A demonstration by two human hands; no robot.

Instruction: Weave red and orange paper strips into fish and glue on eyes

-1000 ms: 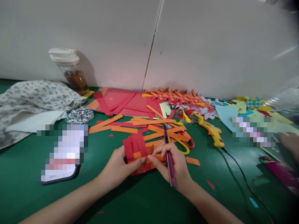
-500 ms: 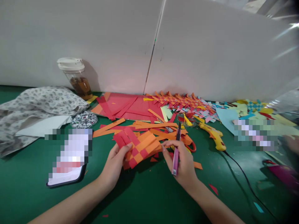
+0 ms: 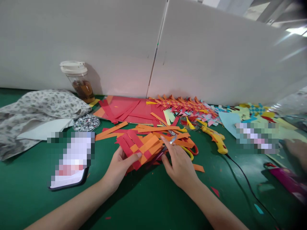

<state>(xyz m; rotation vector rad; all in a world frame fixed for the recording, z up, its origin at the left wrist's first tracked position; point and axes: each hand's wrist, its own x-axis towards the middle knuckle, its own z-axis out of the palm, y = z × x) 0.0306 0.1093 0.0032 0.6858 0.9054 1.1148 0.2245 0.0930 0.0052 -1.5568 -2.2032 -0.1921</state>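
Observation:
My left hand (image 3: 120, 164) pinches a woven piece of red and orange paper strips (image 3: 140, 148), thumb on top and fingers beneath. Loose strip ends stick out at its upper left and right. My right hand (image 3: 178, 161) is closed round a slim purple tool (image 3: 158, 155) with a shiny metal end (image 3: 173, 139); its exact kind is unclear. The tool is angled toward the right edge of the woven paper, and I cannot tell whether it touches. Scissors with red and yellow handles (image 3: 196, 149) lie just behind my right hand, partly covered by orange strips (image 3: 160, 129).
A phone (image 3: 72, 163) lies at left, near patterned cloth (image 3: 45, 102) and a lidded cup (image 3: 80, 81). Finished woven paper pieces (image 3: 179, 105) are piled at the back. A yellow glue gun (image 3: 216, 139) trails a cord at right. Another person's hand (image 3: 296, 151) is at far right.
My right hand has turned the purple tool from upright to slanting, its purple end now by the woven paper. My left thumb has shifted right over the paper.

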